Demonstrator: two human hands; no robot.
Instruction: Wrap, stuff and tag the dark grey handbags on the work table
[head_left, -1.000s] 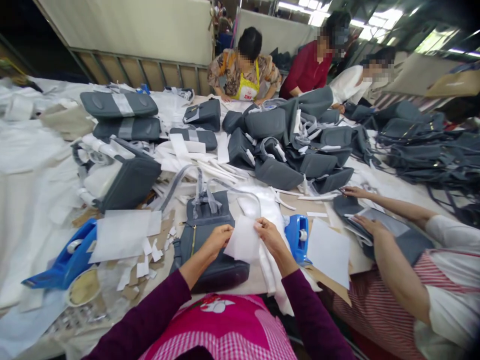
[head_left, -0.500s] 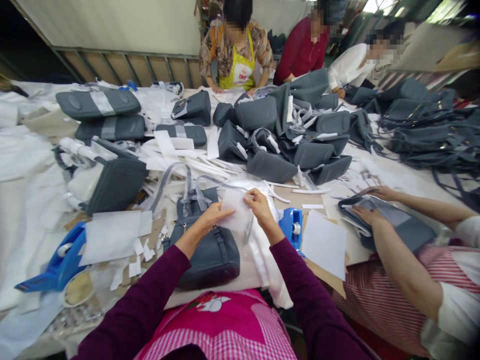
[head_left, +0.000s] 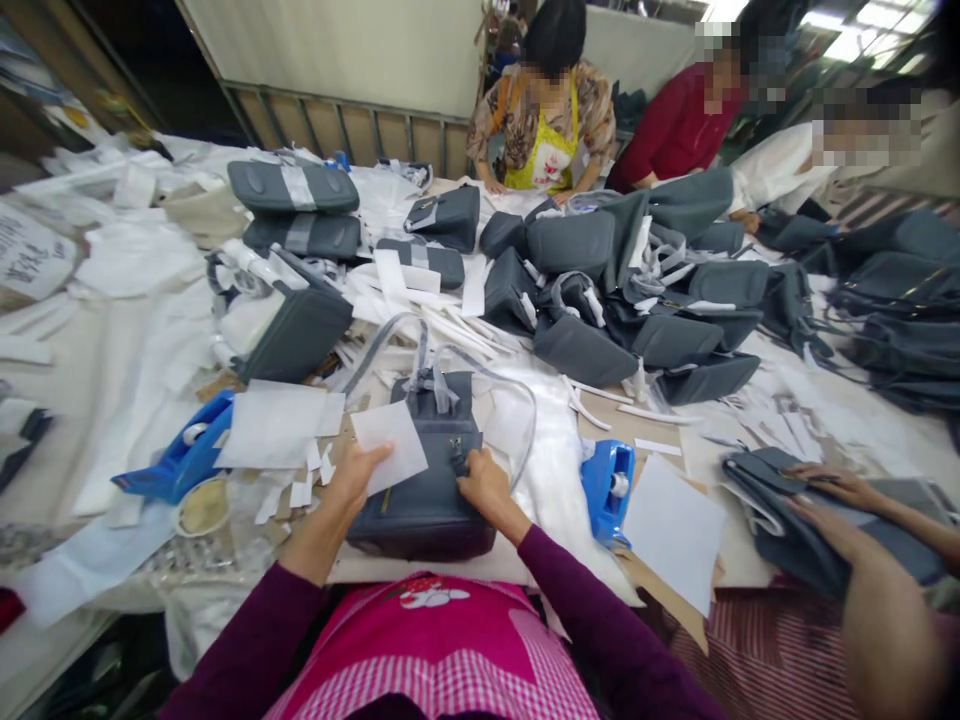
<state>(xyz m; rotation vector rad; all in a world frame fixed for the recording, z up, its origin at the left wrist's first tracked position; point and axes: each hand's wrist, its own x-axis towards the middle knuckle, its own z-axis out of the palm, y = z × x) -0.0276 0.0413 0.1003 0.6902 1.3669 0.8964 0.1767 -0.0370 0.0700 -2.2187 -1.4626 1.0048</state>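
Note:
A dark grey-blue handbag [head_left: 435, 515] stands in front of me at the table edge, its wrapped handles up and away from me. My left hand [head_left: 354, 487] pinches a small white sheet of paper [head_left: 397, 440] over the bag's left side. On the right side of the bag's front, my right hand [head_left: 484, 487] is closed on a short dark strap [head_left: 458, 458] with metal fittings. The fingertips partly hide what it grips there.
Blue tape dispensers [head_left: 184, 450] [head_left: 606, 490] stand left and right of the bag. White sheets [head_left: 274, 425] lie beside the left one. More handbags [head_left: 585, 345] are heaped beyond. At right, a co-worker's hands [head_left: 840, 500] rest on another bag; other people stand opposite.
The white sheet, held in both hands before, is now in my left hand only, moved left. My right hand has come down onto the bag's strap. The view has swung left.

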